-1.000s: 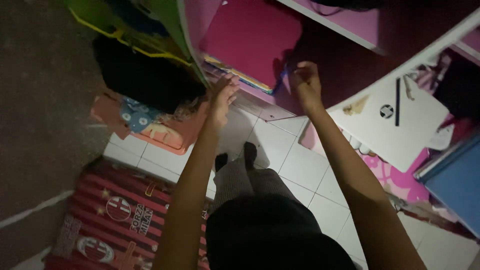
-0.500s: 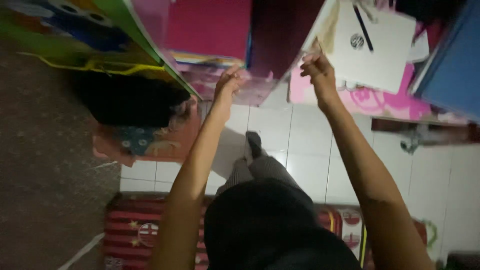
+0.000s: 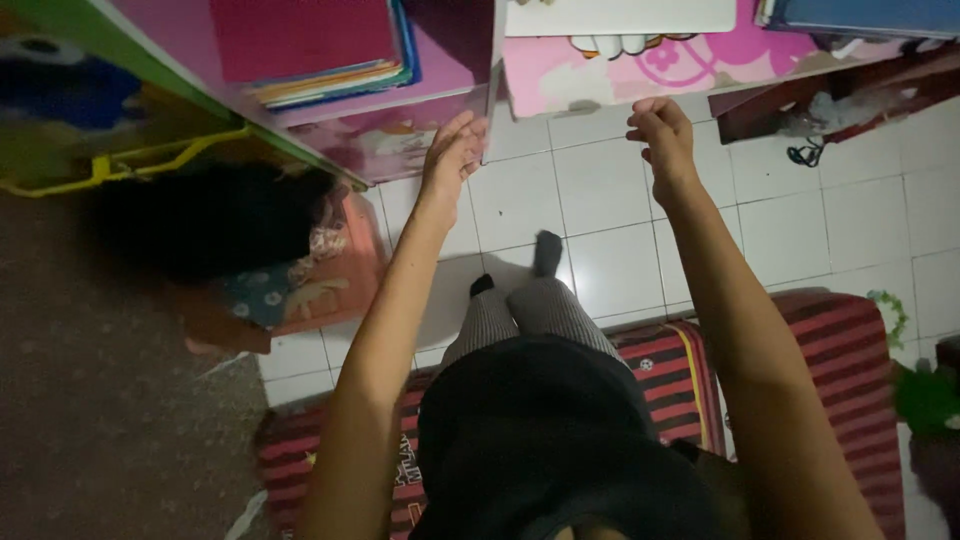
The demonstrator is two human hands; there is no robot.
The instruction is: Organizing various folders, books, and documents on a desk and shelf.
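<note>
L hand flat on pink shelf edge, fingers open, empty. R hand loosely curled, holds nothing, over tile floor.

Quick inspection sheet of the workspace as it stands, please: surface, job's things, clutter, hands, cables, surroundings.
Surface: white tiled floor, partly covered by a red striped mat.
Job's things: pink shelf unit holding a stack of coloured folders; its front edge is nearest the left hand.
Clutter: dark bundle on an orange patterned item; green object at right.
Hands: left hand open at the shelf edge; right hand loosely curled, holding nothing visible.
Cables: a dark tangle on the floor, possibly a cable.
Surroundings: dim room; pink patterned surface ahead.
</note>
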